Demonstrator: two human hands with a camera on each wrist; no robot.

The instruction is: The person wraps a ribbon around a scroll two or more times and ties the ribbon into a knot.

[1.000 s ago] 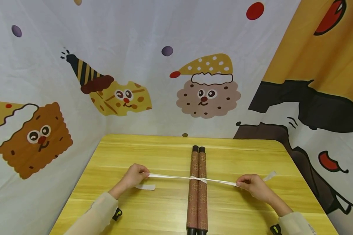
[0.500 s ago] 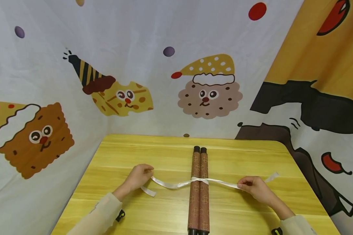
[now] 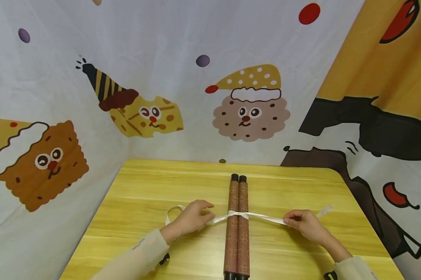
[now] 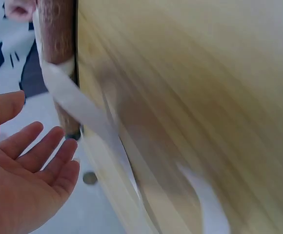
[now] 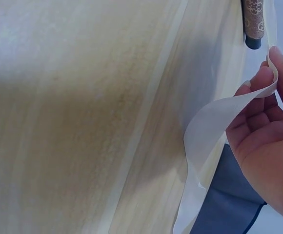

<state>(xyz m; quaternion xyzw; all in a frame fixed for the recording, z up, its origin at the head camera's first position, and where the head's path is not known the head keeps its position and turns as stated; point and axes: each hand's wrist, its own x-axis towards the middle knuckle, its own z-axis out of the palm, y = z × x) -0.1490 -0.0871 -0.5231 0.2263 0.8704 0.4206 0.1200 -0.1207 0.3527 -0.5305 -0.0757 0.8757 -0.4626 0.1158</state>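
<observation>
Two brown patterned rolls with black ends [image 3: 233, 241] lie side by side on the table, a white ribbon [image 3: 266, 218] crossing round their middle. My left hand [image 3: 192, 217] is just left of the rolls, thumb and fingers apart. In the left wrist view that hand [image 4: 31, 165] holds nothing, and the ribbon [image 4: 78, 100] runs loose beside its fingertips. My right hand [image 3: 306, 224] pinches the ribbon's right length between thumb and fingers. The right wrist view shows this hand [image 5: 268, 131] with the ribbon's tail [image 5: 212, 117] hanging from the pinch.
The wooden table [image 3: 154, 179] has its far edge against a white cloth [image 3: 161, 58] printed with cartoon cookies and cheese. An orange and black printed part [image 3: 378, 77] of the cloth is at the right. A ribbon loop [image 3: 168, 214] rises behind my left wrist.
My left hand has let go of the ribbon and moved right, towards the rolls. The ribbon's left length, taut before, is slack. My right hand has kept its pinch, nearly still.
</observation>
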